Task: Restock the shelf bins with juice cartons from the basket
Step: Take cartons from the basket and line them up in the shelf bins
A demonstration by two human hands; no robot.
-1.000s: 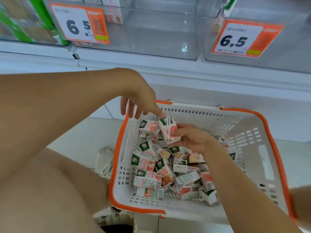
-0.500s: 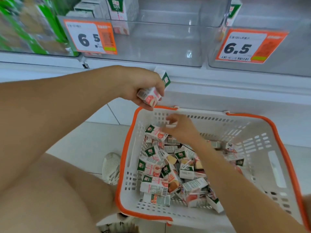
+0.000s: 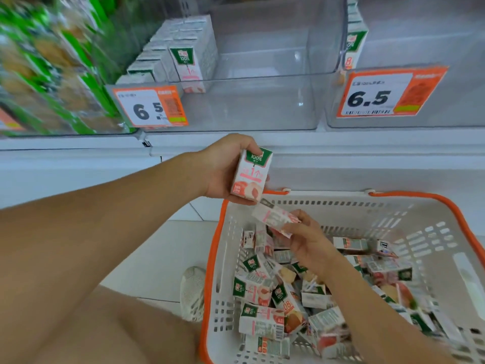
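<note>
Basket [image 3: 409,219]: perforated white plastic, matt, orange rim. Cartons [image 3: 262,321]: printed card, slight sheen. Bins [image 3: 262,106]: clear glossy plastic. Price tags [image 3: 151,106]: paper. Shoe [image 3: 193,292]: mesh cloth.

White shelf [image 3: 341,143] carrying clear bins [image 3: 262,101] with orange price tags [image 3: 151,106]; a row of cartons [image 3: 183,53] stands in the middle bin. Pale tiled floor [image 3: 157,245] bearing the white, orange-rimmed basket [image 3: 393,214] and a shoe [image 3: 193,292]

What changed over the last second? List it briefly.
The left hand took one peach juice carton from the right hand and lifted it above the basket. The right hand picked up another carton. The clear bin stays mostly unfilled.
</note>
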